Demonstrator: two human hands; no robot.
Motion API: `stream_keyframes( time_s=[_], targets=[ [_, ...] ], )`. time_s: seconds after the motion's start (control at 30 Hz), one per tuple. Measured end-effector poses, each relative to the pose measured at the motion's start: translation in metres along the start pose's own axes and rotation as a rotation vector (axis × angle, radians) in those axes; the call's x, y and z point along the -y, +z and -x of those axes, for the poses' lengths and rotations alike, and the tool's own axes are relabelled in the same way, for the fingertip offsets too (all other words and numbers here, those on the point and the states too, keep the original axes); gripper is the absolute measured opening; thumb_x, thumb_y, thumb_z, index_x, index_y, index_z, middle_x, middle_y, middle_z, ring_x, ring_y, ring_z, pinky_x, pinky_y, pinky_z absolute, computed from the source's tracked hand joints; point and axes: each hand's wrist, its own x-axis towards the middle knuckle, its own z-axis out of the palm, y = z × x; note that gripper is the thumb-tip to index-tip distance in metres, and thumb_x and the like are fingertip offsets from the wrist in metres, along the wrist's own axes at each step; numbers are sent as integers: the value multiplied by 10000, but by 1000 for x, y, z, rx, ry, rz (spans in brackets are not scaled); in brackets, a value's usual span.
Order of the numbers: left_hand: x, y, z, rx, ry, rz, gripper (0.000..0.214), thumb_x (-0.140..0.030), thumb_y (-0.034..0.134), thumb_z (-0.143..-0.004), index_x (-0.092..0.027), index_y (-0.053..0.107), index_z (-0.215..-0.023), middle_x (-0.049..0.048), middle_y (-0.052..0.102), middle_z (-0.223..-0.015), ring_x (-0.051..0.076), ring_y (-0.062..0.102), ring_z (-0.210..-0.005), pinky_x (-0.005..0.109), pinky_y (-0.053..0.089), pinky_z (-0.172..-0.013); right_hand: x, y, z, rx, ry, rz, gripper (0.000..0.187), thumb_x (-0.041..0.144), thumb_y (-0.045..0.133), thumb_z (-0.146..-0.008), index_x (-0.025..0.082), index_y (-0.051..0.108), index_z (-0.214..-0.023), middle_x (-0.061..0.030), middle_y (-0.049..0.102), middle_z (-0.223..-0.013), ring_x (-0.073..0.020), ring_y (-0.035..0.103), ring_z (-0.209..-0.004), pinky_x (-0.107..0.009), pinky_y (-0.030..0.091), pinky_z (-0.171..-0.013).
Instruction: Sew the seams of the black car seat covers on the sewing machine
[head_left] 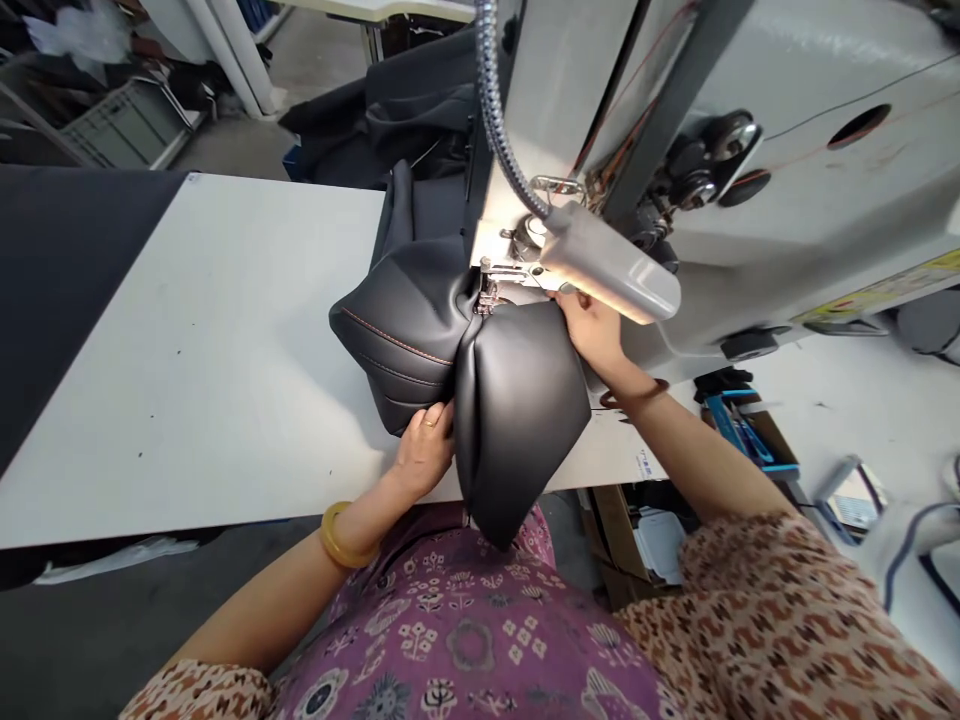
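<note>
A black leather-like cover (525, 400) with rows of stitching, one in orange thread, lies folded under the presser foot (489, 290) of a sewing machine (750, 200). My left hand (426, 450) grips the cover's near edge by the fold, fingers curled and partly hidden in the material. On the far right side, my right hand (592, 328) pinches the cover's edge close to the foot; its fingertips are partly hidden behind the lamp and the material. The near part of the cover hangs over the table edge against my apron.
A grey lamp (615, 262) on a flexible metal neck sits low over the needle area. The white table (247, 350) stretches left to a dark sheet (67, 260). More black material (405, 110) is heaped behind. A blue box (750, 432) with tools stands at right.
</note>
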Motion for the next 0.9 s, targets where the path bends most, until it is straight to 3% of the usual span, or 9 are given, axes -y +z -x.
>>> stream_keyframes(
  time_s=[0.07,0.17,0.27,0.4,0.5,0.57,0.63,0.77,0.9],
  targets=[
    [1,-6,4,-49,-36,-26,322,-27,463,-817,-177,659,-1024,120,676,-1045,219,605,-894,344,497,-733,13,-13,10,36,-251,228,340,168,371,-896,202,599,-1146,-93,651,-1110,-242,594,-1072,-431,484,-924],
    [4,-20,4,-148,42,-75,266,-53,473,-823,-162,661,-977,133,687,-1006,227,601,-882,338,476,-677,44,-20,20,315,-714,426,542,36,424,-806,216,509,-1311,-79,547,-1345,-245,491,-1256,-439,431,-999],
    [19,-46,3,-221,161,-80,215,-67,466,-823,-163,651,-873,85,707,-869,194,588,-732,317,432,-591,64,-8,18,467,-922,442,438,53,430,-824,168,580,-1218,-87,586,-1294,-254,499,-1244,-420,435,-966],
    [54,-95,-7,-300,238,-139,252,-20,480,-770,-170,627,-908,19,706,-773,176,580,-674,325,403,-574,62,9,17,535,-906,404,325,73,409,-854,155,646,-1060,-77,669,-1128,-211,582,-1111,-342,456,-844],
    [70,-120,-32,-272,316,-277,462,-12,497,-731,-167,586,-1157,76,704,-1050,225,620,-931,400,463,-792,60,12,22,522,-891,349,342,63,420,-835,148,628,-1093,-89,654,-1169,-206,560,-1157,-331,452,-811],
    [72,-124,-57,-115,405,-300,653,-25,485,-695,-173,476,-1331,126,556,-1345,294,515,-1207,549,392,-977,61,12,25,517,-892,339,346,64,426,-827,136,619,-1106,-94,655,-1167,-214,557,-1166,-333,452,-801],
    [69,-121,-82,71,494,-243,769,-52,493,-663,-165,379,-1415,135,403,-1481,331,379,-1344,641,298,-1051,61,7,28,516,-889,350,366,58,412,-832,133,607,-1133,-91,652,-1181,-210,555,-1173,-327,455,-795],
    [63,-113,-108,252,594,-147,801,-93,544,-638,-103,373,-1421,147,383,-1493,339,336,-1377,600,293,-1099,46,-21,28,514,-858,403,406,72,402,-855,153,568,-1216,-84,609,-1272,-206,515,-1229,-335,465,-842],
    [62,-114,-110,272,583,-126,764,-101,545,-649,-71,402,-1399,163,400,-1479,352,358,-1361,584,317,-1087,27,-44,26,497,-734,556,458,69,408,-869,199,518,-1295,-89,554,-1345,-233,469,-1283,-404,444,-932]
  ],
)
